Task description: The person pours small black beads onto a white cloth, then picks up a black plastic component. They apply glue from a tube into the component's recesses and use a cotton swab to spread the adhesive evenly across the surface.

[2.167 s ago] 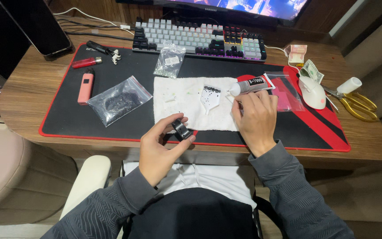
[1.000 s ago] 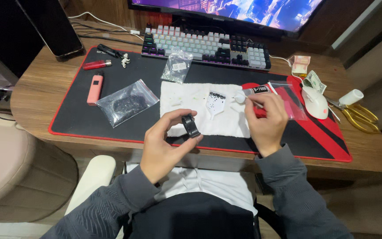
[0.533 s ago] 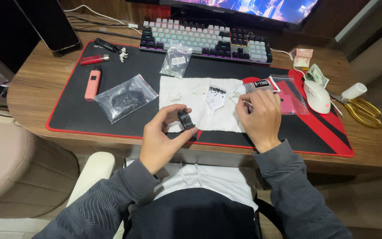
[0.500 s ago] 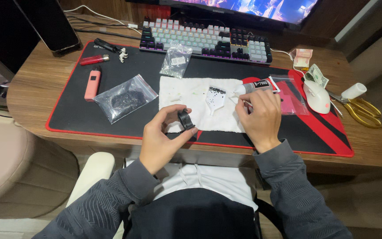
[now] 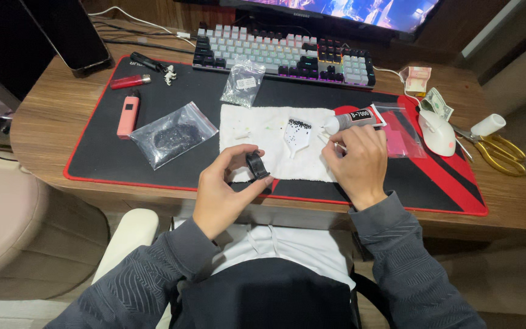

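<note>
A small black part [image 5: 257, 164] is pinched between the thumb and fingers of the left hand [image 5: 223, 192], which is held just above the near edge of the desk mat [image 5: 101, 146], at the lower left corner of a white cloth [image 5: 269, 125]. The right hand [image 5: 355, 161] is closed, fingers curled downward onto the right edge of the cloth; a thin pale stick seems to be held at its fingertips, but this is too small to confirm. Just beyond the right hand, a tube of glue [image 5: 354, 119] is seen lying with its nozzle pointing left over the cloth. On the cloth, a small white tray [image 5: 297, 133] carrying tiny black beads is noted between the two hands. A clear zip bag of dark contents [image 5: 175, 134] lies on the mat left of the cloth, and a smaller clear bag [image 5: 243, 82] lies near the keyboard [image 5: 284, 58] at the far edge. A pink oblong device [image 5: 128, 114], a red lighter [image 5: 130, 81] and a small white figurine [image 5: 169, 74] are placed at the left of the mat. To the right, a white mouse [image 5: 436, 131], gold-handled scissors [image 5: 497, 152] and a folded banknote [image 5: 436, 102] are recorded. Both forearms are covered by dark grey sleeves.
</note>
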